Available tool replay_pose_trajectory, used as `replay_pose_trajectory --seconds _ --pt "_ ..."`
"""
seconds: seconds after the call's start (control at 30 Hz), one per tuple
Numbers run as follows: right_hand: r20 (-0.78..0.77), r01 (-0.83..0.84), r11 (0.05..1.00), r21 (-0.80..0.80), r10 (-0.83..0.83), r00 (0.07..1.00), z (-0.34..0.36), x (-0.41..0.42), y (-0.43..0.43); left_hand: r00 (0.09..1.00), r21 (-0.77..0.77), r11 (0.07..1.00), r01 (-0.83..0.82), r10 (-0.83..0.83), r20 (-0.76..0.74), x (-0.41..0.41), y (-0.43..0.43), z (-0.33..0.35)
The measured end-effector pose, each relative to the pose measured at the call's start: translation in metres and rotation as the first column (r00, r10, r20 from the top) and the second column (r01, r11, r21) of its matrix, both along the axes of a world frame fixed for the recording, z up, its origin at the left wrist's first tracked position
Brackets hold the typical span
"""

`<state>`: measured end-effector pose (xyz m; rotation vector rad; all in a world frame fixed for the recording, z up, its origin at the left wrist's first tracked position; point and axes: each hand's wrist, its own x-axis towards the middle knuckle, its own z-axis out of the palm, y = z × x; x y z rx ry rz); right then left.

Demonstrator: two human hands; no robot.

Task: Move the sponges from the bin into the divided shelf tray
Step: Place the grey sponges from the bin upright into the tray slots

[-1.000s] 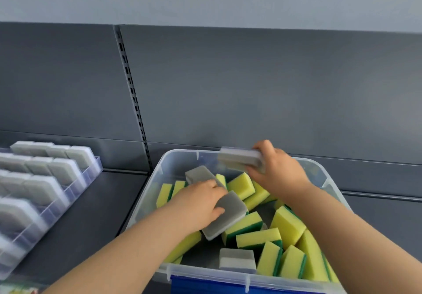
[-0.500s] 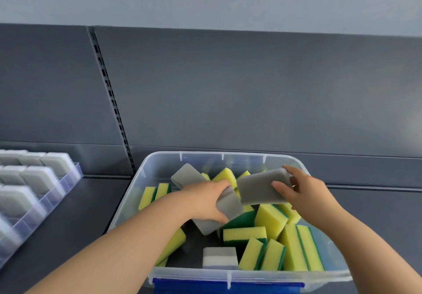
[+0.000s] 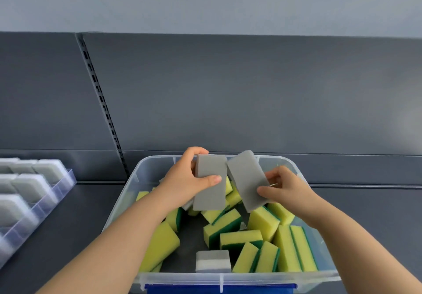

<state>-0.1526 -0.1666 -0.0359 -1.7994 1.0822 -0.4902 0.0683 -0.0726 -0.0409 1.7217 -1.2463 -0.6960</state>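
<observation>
Currently the left hand (image 3: 186,180) holds an upright grey rectangular foam sponge (image 3: 210,193). Its grip is clamped on it, thumb across the front face and fingers curled over the top left edge. The right hand (image 3: 290,190) pinches a tilted grey rectangular foam sponge (image 3: 245,177) by its lower right edge, grip clamped, top leaning toward 11 o'clock. Both sponges are above the far half of the clear rectangular plastic bin (image 3: 262,279). Their upper corners are close; contact cannot be determined. The bin holds yellow-and-green foam sponges (image 3: 263,222), mostly from 3 to 6 o'clock, and one grey-and-white block sponge (image 3: 213,260) at 6 o'clock by the front wall. The clear divided plastic shelf tray (image 3: 67,179) sits at 9 o'clock of the bin, apart from it, on the dark grey shelf (image 3: 68,225), with rows of pale grey sponges (image 3: 34,187) in its compartments.
</observation>
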Motion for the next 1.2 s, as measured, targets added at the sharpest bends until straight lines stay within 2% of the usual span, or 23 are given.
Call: replay_pose_trajectory --seconds 0.07,0.17,0.23,0.3,0.37,0.43,0.53,0.67,0.83,0.9,1.07,1.2 --pt "-0.084 -0.079 0.995 -0.067 0.073 0.994 0.004 0.005 0.000 0.999 -0.018 1.000 0.008 -0.008 -0.033 -0.001 0.000 0.004" --pt "0.010 -0.158 0.986 -0.063 0.158 0.987 0.012 0.011 0.001 0.999 -0.020 0.999 0.034 -0.033 0.010 -0.005 0.000 0.009" --pt "0.030 -0.215 0.970 -0.113 0.219 0.975 0.015 0.012 0.001 0.992 0.008 0.998 0.067 -0.067 0.106 -0.012 0.000 0.011" --pt "-0.078 -0.266 0.927 -0.264 0.254 0.964 0.015 0.012 -0.001 0.968 0.014 0.995 0.095 -0.095 0.233 -0.019 -0.002 0.011" --pt "-0.174 -0.259 0.883 -0.391 0.206 0.963 0.015 0.011 -0.002 0.940 -0.017 0.997 0.079 -0.069 0.334 -0.025 -0.004 0.013" --pt "-0.222 -0.228 0.863 -0.451 0.139 0.965 0.014 0.007 -0.003 0.909 -0.039 0.998 0.048 -0.028 0.415 -0.030 -0.004 0.018" --pt "-0.284 -0.228 0.829 -0.511 0.087 0.955 0.015 -0.001 -0.003 0.773 -0.028 0.999 0.019 0.003 0.634 -0.038 0.001 0.024" --pt "-0.228 -0.194 0.750 -0.632 0.059 0.972 0.006 -0.010 -0.004 0.522 -0.117 0.992 0.045 0.077 0.850 -0.051 0.014 0.021" --pt "-0.204 -0.212 0.619 -0.756 0.086 0.975 -0.009 -0.005 0.004 0.288 -0.110 0.994 0.018 0.100 0.952 -0.061 0.029 0.010" --pt "-0.199 -0.225 0.588 -0.777 0.110 0.974 -0.009 -0.001 0.015 0.234 -0.123 0.992 -0.030 0.126 0.964 -0.063 0.043 0.009" --pt "-0.087 -0.183 0.569 -0.802 0.192 0.978 0.007 0.013 0.057 0.254 -0.237 0.964 -0.124 0.261 0.931 -0.055 0.105 0.018" --pt "-0.077 -0.222 0.554 -0.802 0.272 0.959 0.014 0.040 0.108 0.355 -0.296 0.923 -0.246 0.370 0.859 -0.036 0.178 0.025"
